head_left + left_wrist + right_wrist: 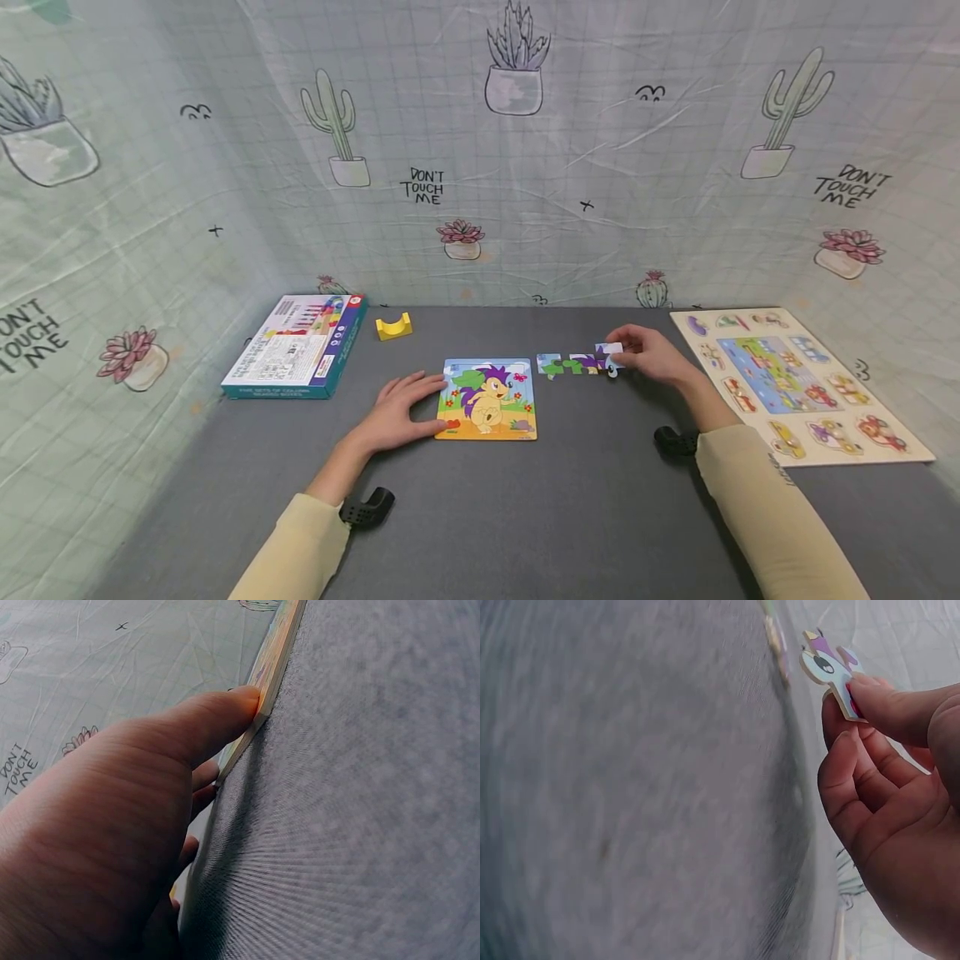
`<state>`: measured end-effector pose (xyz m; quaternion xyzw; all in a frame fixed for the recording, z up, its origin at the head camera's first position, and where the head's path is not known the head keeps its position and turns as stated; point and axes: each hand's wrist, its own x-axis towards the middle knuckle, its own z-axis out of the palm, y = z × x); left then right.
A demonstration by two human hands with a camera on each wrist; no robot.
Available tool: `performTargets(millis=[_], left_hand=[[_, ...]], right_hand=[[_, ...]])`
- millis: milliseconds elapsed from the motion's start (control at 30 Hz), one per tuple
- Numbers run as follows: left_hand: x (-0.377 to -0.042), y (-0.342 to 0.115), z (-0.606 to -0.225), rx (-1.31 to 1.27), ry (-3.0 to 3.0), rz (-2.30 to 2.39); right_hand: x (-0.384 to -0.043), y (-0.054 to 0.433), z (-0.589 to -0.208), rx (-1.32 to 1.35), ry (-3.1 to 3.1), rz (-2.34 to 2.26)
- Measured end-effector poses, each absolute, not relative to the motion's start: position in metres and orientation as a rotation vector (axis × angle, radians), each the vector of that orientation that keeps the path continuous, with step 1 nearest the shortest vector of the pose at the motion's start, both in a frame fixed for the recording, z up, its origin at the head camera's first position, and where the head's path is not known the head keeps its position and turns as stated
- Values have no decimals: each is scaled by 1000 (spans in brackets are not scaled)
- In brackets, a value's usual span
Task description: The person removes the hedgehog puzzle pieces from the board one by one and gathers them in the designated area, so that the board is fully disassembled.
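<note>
A square hedgehog jigsaw puzzle (491, 400) lies on the grey table, its picture whole from edge to edge. My left hand (399, 410) rests at its left side, fingers spread along the edge. In the left wrist view the thumb (214, 724) presses on the puzzle's near corner. To the right of the puzzle, my right hand (651, 357) pinches a jigsaw piece (831, 671) between thumb and fingers. That piece shows a big eye on light blue and some purple, and is raised off the table. Beside it lie loose jigsaw pieces (550, 364) in blue, green and purple.
At the back left is a teal-edged box (281, 350) with a printed label. A yellow arch-shaped block (394, 327) stands to its right. A large wooden picture board (712, 321) lies at the right, by the right forearm. Printed curtains (465, 125) enclose the table.
</note>
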<state>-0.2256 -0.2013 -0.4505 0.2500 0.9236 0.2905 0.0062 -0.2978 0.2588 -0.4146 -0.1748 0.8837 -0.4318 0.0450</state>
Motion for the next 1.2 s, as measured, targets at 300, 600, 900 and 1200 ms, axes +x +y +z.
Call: performTargets(millis=[300, 600, 900, 1200], left_hand=[[-226, -202, -447, 806, 2884, 926], [-227, -203, -449, 783, 2882, 925], [-227, -203, -451, 787, 2878, 916], [-227, -202, -451, 796, 2873, 923]], right_hand=[[-299, 269, -418, -535, 2701, -1285], [-303, 269, -419, -472, 2814, -1076], [-304, 272, -422, -489, 2832, -1016], [-305, 273, -423, -604, 2762, -1008]])
